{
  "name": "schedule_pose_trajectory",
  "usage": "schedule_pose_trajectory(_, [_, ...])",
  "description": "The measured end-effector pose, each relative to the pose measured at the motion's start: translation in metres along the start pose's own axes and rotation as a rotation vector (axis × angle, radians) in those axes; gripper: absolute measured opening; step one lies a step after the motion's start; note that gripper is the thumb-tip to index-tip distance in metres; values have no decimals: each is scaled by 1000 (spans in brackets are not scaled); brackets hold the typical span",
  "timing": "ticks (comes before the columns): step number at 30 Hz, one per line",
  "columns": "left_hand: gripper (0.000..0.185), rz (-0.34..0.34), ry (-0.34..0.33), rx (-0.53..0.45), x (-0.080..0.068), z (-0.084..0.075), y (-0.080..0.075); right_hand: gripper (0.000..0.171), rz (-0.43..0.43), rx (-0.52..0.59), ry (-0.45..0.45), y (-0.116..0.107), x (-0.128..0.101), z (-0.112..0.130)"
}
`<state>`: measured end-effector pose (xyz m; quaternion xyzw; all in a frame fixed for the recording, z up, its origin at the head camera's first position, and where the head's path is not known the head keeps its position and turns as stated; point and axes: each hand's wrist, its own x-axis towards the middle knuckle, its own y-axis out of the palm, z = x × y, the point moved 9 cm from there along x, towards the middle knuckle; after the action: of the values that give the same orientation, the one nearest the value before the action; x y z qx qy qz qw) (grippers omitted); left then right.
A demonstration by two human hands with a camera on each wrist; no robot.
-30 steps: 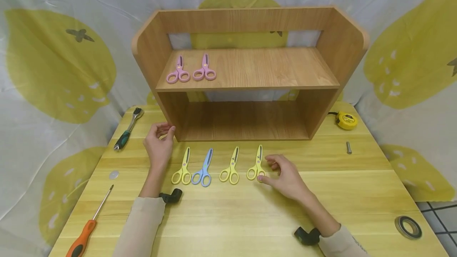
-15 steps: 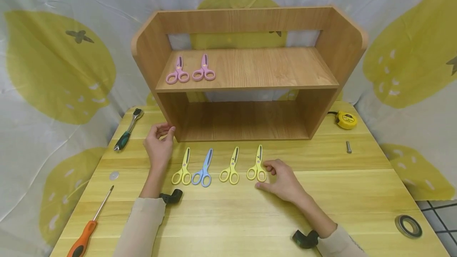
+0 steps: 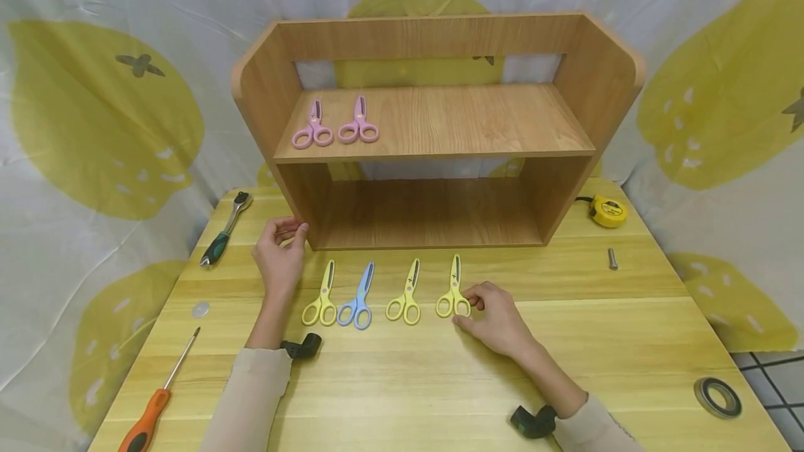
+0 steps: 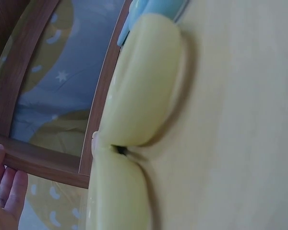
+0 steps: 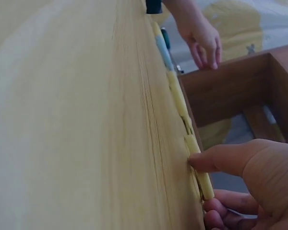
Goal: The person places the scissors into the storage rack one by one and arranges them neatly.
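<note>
The right hand (image 3: pixel 496 316) pinches the handle loops of the rightmost yellow scissors (image 3: pixel 453 291), last in a row of four lying on the table (image 3: pixel 628 312) before the shelf (image 3: pixel 433 124). The left hand (image 3: pixel 279 250) rests loosely curled at the shelf's left corner, holding nothing. No writing is legible; the scissors are pale yellow plastic with short dark blades.

Beige long sleeves (image 3: pixel 251 396) are worn on both arms; a small black camera (image 3: pixel 301 346) is strapped at each wrist, hands bare.
</note>
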<state>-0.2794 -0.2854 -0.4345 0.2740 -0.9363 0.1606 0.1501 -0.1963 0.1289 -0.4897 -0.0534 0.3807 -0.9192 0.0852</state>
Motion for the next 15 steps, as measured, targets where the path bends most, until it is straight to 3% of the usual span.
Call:
schedule_pose_trajectory(5, [22,3,-6,-9,0,0,0,43,-25,18,-12,-5,0,1])
schedule_pose_trajectory(15, [22,1,-6,-8,0,1,0,41,-18,184,1,-10,-1,2])
